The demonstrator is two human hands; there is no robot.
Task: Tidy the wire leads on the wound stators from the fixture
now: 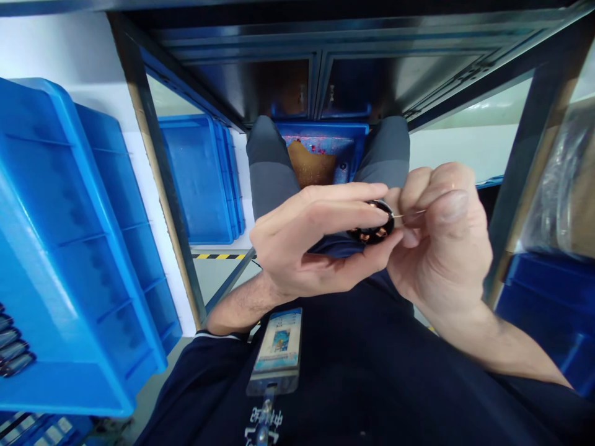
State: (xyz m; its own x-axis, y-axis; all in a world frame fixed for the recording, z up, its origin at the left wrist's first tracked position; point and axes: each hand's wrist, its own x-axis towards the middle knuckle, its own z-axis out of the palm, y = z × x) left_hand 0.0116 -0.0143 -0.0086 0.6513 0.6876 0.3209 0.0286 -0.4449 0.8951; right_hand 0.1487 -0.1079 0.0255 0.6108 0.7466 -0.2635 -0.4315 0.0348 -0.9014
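Observation:
My left hand [311, 238] is closed around a small round black part [374, 224] with copper-coloured windings, pinched between thumb and fingers above my lap. My right hand [441, 241] is closed in a pinch on a thin wire [406, 215] that runs from the part's right edge. Both hands touch at the part. Most of the part is hidden by my fingers.
Blue plastic trays [69, 248] are stacked at the left, more [199, 179] lean by a metal frame leg [162, 186]. A blue bin [325, 133] sits between my knees under the bench. An ID badge [279, 347] hangs on my chest. Blue bins [548, 310] stand at the right.

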